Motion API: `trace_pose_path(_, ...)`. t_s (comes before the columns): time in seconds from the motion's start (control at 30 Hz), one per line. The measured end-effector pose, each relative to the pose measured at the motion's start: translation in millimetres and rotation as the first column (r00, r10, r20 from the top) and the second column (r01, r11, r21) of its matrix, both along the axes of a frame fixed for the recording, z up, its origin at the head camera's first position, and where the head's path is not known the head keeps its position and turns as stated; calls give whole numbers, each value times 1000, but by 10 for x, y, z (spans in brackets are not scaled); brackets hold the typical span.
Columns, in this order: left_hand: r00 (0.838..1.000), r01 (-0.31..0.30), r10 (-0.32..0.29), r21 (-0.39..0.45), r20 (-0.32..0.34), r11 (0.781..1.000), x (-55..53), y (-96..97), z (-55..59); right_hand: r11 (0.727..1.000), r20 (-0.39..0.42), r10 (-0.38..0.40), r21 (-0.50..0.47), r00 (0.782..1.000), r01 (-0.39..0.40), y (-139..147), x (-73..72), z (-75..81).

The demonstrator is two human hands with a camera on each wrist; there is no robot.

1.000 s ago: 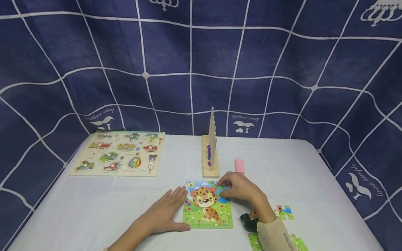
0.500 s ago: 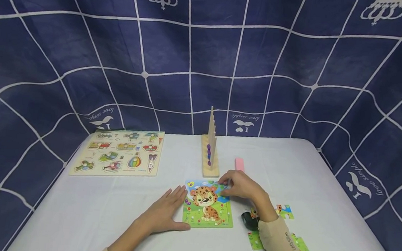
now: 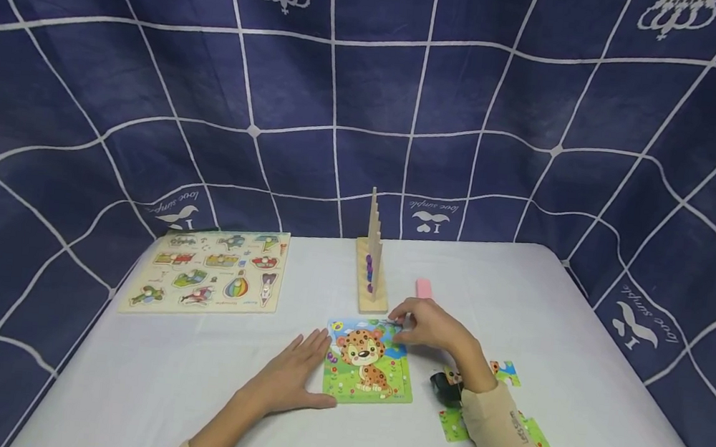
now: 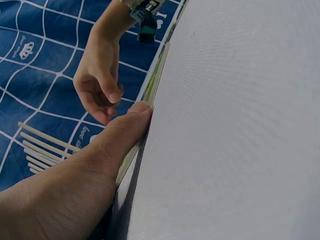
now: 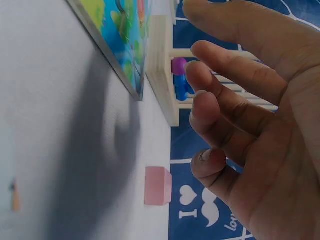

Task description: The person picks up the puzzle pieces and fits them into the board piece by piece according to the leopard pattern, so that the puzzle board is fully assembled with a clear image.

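Note:
A square jigsaw puzzle (image 3: 360, 368) with a spotted leopard cub on it lies on the table in the head view. Along its left side rests my left hand (image 3: 287, 382), fingers straight and thumb spread; the left wrist view has that thumb (image 4: 132, 120) at the board's near edge. Over the upper right corner is my right hand (image 3: 429, 324), its fingers loosely bent. In the right wrist view the fingers (image 5: 205, 107) stand above the board's corner (image 5: 132, 75) with nothing visible between them. The right thumb's contact with the board cannot be made out.
Loose puzzle pieces (image 3: 505, 372) lie right of the board, partly behind the right forearm. A wooden peg stand (image 3: 366, 275) with purple and blue beads is behind it, beside a pink block (image 3: 424, 288). A vehicle peg puzzle (image 3: 211, 274) lies far left.
The head view has shifted slightly. Both hands keep nearly the same places at the leopard jigsaw puzzle.

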State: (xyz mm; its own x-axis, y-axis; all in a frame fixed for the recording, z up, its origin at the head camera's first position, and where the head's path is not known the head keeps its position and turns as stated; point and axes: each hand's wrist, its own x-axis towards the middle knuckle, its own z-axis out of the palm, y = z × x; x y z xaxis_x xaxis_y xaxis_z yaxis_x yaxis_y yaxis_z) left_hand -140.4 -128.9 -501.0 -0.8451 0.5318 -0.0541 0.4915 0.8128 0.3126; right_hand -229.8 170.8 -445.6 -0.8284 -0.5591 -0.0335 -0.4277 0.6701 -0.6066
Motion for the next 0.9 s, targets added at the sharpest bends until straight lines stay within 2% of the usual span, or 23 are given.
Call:
trace_pose_path(0.27,1000,1,-1,16,2,1000,-14,2,20,1000,-2,26,3,1000,-26,46,31,6)
trace_pose_path(0.67,1000,-1,1,20,7,1000,-4,1,11,995,-26,50,85,998,-48,316,181,37)
trace_pose_path(0.9,1000,-2,2,23,4,1000,13,4,21,996,10,30,86,999,-31,462,300,33)
